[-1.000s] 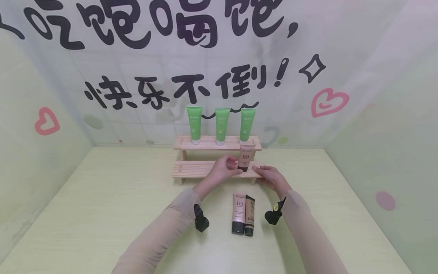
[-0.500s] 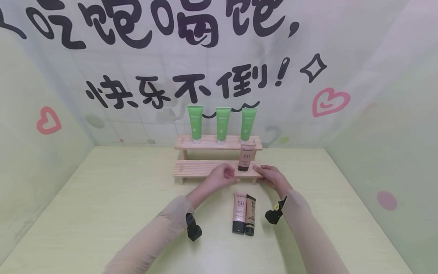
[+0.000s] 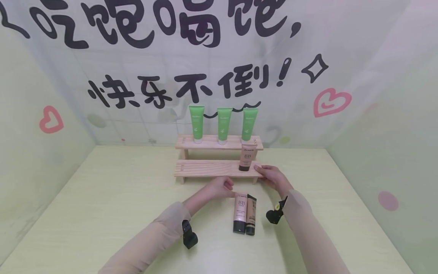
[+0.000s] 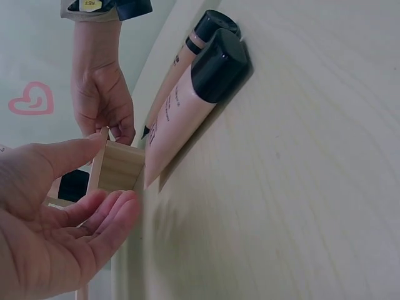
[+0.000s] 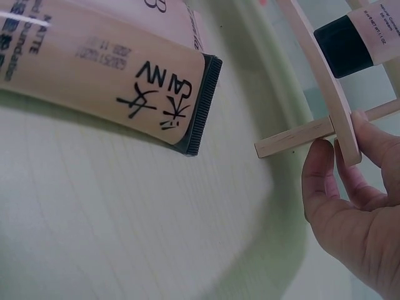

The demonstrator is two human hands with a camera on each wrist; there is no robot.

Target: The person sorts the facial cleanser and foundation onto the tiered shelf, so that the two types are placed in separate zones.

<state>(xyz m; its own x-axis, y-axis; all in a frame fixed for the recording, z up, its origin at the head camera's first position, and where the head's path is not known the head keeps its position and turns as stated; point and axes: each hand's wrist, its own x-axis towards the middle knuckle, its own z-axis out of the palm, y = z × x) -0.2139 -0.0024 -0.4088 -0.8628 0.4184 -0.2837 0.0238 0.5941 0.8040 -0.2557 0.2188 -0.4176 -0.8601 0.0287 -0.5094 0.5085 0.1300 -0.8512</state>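
My right hand (image 3: pixel 274 177) pinches the right end of the lower shelf of a two-step wooden display stand (image 3: pixel 205 168), thumb on top and fingers underneath. Beside that thumb a pink BB cream tube (image 3: pixel 247 157) stands upright on its black cap. My left hand (image 3: pixel 216 188) is below the stand's front edge, its loosely bent fingers and thumb apart with nothing between them in the left wrist view. Close to its fingertips lies a second pink BB cream tube (image 3: pixel 241 211), flat on the table. Against that one lies a tan foundation tube (image 5: pixel 106 69) with a black cap.
Three green tubes stand on the upper shelf: left (image 3: pixel 197 123), middle (image 3: pixel 223 125) and right (image 3: pixel 249 123). Behind the stand rises a white backdrop (image 3: pixel 143 121) with dark lettering. The pale table (image 3: pixel 113 198) meets side walls at left and right.
My left hand has left the standing BB cream tube and come down toward the lying pink tube. The standing tube stays on the lower shelf. My right hand keeps its hold.
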